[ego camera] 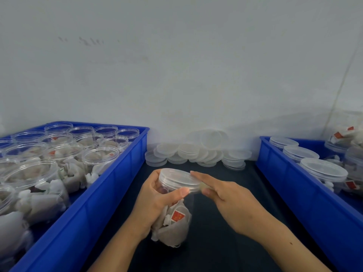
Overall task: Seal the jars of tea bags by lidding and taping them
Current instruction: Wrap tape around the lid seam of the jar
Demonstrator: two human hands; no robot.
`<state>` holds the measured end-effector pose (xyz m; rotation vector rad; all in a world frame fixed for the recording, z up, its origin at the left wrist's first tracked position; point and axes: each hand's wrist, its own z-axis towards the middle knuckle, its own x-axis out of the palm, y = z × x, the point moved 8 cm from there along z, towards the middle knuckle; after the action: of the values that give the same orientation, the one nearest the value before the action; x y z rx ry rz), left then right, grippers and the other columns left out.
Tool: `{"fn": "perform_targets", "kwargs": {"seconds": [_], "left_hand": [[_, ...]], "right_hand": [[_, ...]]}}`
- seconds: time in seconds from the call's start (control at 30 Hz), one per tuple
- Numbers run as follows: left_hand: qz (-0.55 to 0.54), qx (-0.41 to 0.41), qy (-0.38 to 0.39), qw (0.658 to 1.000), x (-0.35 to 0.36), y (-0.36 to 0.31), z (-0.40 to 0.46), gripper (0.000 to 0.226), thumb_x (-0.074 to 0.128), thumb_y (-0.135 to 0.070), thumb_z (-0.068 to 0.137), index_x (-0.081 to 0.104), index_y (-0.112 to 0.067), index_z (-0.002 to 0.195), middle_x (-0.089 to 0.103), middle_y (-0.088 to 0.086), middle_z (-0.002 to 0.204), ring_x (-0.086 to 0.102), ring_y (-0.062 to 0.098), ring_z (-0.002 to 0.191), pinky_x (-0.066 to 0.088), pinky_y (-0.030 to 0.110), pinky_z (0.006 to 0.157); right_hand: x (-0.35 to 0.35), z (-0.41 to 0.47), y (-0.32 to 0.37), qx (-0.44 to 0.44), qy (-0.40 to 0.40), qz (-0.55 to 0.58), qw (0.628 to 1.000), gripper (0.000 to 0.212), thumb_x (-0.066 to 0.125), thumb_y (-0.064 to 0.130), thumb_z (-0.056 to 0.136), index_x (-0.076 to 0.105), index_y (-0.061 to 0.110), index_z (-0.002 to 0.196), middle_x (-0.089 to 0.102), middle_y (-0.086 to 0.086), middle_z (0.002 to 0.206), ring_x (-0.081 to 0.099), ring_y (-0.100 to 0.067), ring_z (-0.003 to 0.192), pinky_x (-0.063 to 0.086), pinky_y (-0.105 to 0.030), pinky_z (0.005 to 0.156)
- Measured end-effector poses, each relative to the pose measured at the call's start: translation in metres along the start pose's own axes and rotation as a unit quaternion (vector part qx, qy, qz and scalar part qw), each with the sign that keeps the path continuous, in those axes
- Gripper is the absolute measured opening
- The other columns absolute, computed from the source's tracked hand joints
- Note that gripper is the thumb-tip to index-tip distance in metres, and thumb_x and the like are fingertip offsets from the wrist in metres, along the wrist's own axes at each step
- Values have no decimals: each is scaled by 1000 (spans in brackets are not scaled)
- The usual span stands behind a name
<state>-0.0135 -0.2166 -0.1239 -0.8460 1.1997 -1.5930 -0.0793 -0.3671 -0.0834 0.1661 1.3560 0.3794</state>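
Two blue crates flank a dark work mat (225,222); the left crate (110,185) holds open, unlidded jars of tea bags (59,154), the right crate (306,197) holds jars already lidded (324,170); a heap of spare clear lids (198,152) lies against the wall between them.

On the mat between the crates stands the clear jar in hand (172,218), packed with tea bags (176,216), its lid (179,179) sitting on the mouth but, by my reading, slightly tilted and not yet seated.

The left hand (155,201) grips the jar just below the rim, fingers curled behind and thumb pressed across the front; the right hand (222,191) lies with straight, loosely spread fingers along the lid's right edge, pinching nothing.

To do this well, I judge the lid wants levelling first; keep the left hand firm as an anchor; then turn or press evenly with the right palm until the rim closes all round; no bag tag should be trapped under the lip; no tape is in view.
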Motion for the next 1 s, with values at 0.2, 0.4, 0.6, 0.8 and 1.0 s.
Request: {"fn": "perform_targets", "kwargs": {"seconds": [0.2, 0.4, 0.6, 0.8, 1.0], "left_hand": [[-26, 15, 2, 1000, -1, 2, 1, 85, 86, -44, 45, 49, -23, 118, 70, -13, 100, 68, 3, 93, 54, 14, 69], [112, 74, -62, 989, 2, -12, -8, 59, 68, -67, 71, 45, -31, 113, 51, -17, 113, 62, -2, 93, 54, 17, 72], [290, 94, -161, 939, 14, -28, -17, 80, 19, -70, 81, 27, -30, 150, 46, -17, 128, 45, -5, 101, 34, 19, 83], [212, 24, -138, 967, 2, -17, -8, 89, 61, -84, 37, 42, -45, 114, 56, -26, 102, 54, -5, 97, 41, 18, 74], [144, -5, -123, 982, -10, -9, -1, 101, 77, -82, 28, 50, -34, 114, 62, -17, 106, 59, 2, 100, 49, 29, 86]], "right_hand": [[9, 3, -1, -4, -34, 2, 999, 44, 31, 37, 104, 17, 60, 139, 44, 9, 64, 45, -7, 57, 44, -24, 57], [11, 4, -3, 22, -44, 79, 996, 43, 37, 35, 103, 30, 55, 140, 51, 10, 63, 45, -5, 51, 38, -16, 51], [11, -1, 2, 50, -63, 66, 995, 44, 33, 38, 103, 26, 47, 146, 54, 12, 79, 55, -8, 72, 44, -21, 64], [13, -3, 9, 31, -36, 57, 997, 46, 25, 37, 105, 14, 53, 147, 60, 8, 83, 58, -9, 75, 48, -23, 66], [33, 0, -1, 105, 27, 284, 953, 52, 39, 42, 101, 18, 45, 149, 58, 8, 66, 49, 3, 48, 40, -17, 54]]}}
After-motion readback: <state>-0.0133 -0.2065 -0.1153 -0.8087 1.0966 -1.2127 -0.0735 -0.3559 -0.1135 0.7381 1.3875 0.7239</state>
